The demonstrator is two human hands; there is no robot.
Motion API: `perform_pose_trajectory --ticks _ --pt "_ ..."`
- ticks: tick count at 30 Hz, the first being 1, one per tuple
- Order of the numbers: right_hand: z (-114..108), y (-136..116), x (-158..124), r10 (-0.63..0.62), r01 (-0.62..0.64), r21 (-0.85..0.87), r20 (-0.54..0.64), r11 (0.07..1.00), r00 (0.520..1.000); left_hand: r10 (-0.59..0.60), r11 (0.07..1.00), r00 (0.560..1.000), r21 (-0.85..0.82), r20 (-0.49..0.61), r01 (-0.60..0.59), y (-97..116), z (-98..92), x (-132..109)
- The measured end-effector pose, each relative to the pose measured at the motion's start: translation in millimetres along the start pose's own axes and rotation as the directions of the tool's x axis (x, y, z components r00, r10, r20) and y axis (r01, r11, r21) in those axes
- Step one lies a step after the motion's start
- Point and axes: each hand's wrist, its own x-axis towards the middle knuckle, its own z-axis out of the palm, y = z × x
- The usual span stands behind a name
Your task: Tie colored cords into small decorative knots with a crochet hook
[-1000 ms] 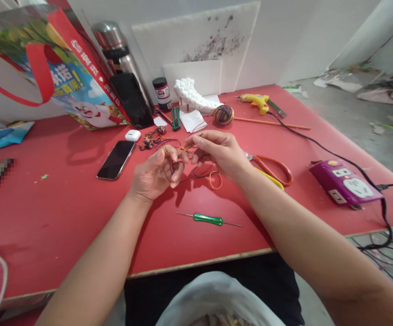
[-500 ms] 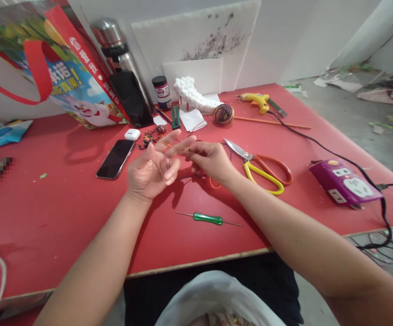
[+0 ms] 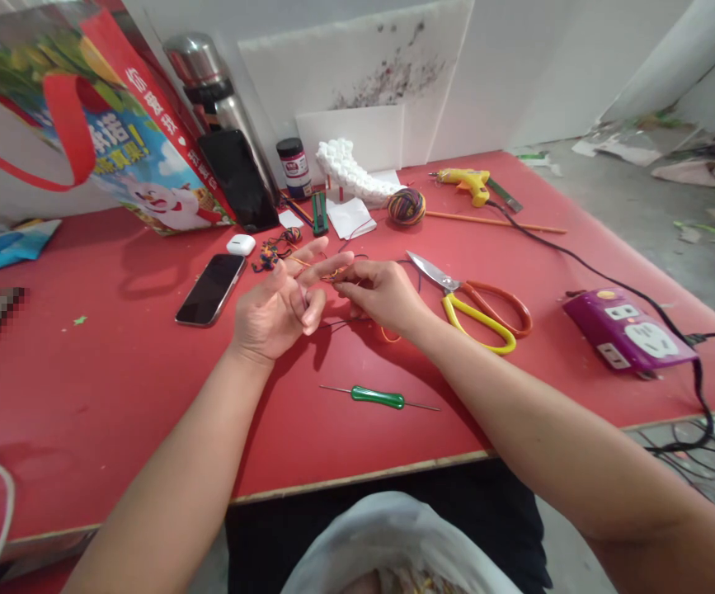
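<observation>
My left hand (image 3: 276,309) is palm up, two fingers stretched out and the others curled in, with multicoloured yarn (image 3: 303,295) looped about them. Close by its fingertips, my right hand (image 3: 373,289) pinches the thin strand; its exact grip is too small to make out. Loose yarn trails below the right hand onto the red table. The yarn ball (image 3: 406,206) lies behind my hands. A small knotted yarn piece (image 3: 269,256) rests just beyond my left fingers. To the right of my right hand lie scissors (image 3: 449,285) with orange and yellow handles. Nearer me is a green double-ended hook (image 3: 378,398).
A phone (image 3: 211,289) and white earbud case (image 3: 241,245) lie left of my hands. Behind stand a gift bag (image 3: 165,186), a flask (image 3: 196,62) and a jar (image 3: 295,169). At right are a glue gun (image 3: 465,183) and purple power socket (image 3: 629,330). A lined bin (image 3: 388,516) sits at my lap.
My right hand has shifted very slightly beside the left fingertips, still pinching the yarn. My left hand keeps nearly the same pose, and the things on the table have not moved.
</observation>
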Motion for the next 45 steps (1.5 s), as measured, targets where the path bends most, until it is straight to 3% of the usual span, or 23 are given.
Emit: perform_pose_trajectory --ticks 4,9,14,18,22,32,36,40,45 --pt "-1 -1 0 0.006 -0.006 -0.031 0.004 1.0 1.0 -0.005 1.0 1.0 -0.005 -0.007 0.005 0 -1.4 1" --pt "-6 0 2 0.061 -0.065 -0.05 -0.078 0.997 0.995 -0.005 1.0 1.0 0.004 -0.016 0.005 -1 -5.5 1" --pt "-11 4 7 0.026 -0.041 -0.093 -0.157 0.995 0.987 -0.009 0.999 1.0 0.044 -0.013 0.01 -4 -11.0 1" --pt "-18 1 12 -0.025 0.035 0.027 -0.305 0.999 0.952 -0.066 0.992 0.996 0.108 -0.055 0.072 -7 -10.4 2" --pt "-25 -3 12 -0.064 0.129 0.199 -0.304 0.971 0.951 -0.114 0.983 0.982 0.129 -0.149 0.134 -8 -7.8 3" --pt "-27 -1 14 0.047 0.088 0.36 -0.349 0.929 0.936 -0.085 0.996 0.964 -0.032 -0.25 0.079 -3 -14.0 4" --pt "-28 1 16 0.055 0.086 0.365 -0.359 0.927 0.932 -0.008 1.0 0.971 -0.023 -0.238 0.003 -1 -11.8 3" --pt "-27 1 16 0.069 0.071 0.361 -0.361 0.93 0.93 0.033 0.999 0.982 0.048 -0.187 -0.024 -2 -10.6 3" --pt "-29 1 18 0.064 0.088 0.359 -0.391 0.929 0.918 0.031 0.957 0.992 0.291 -0.125 0.007 -7 -2.5 1"
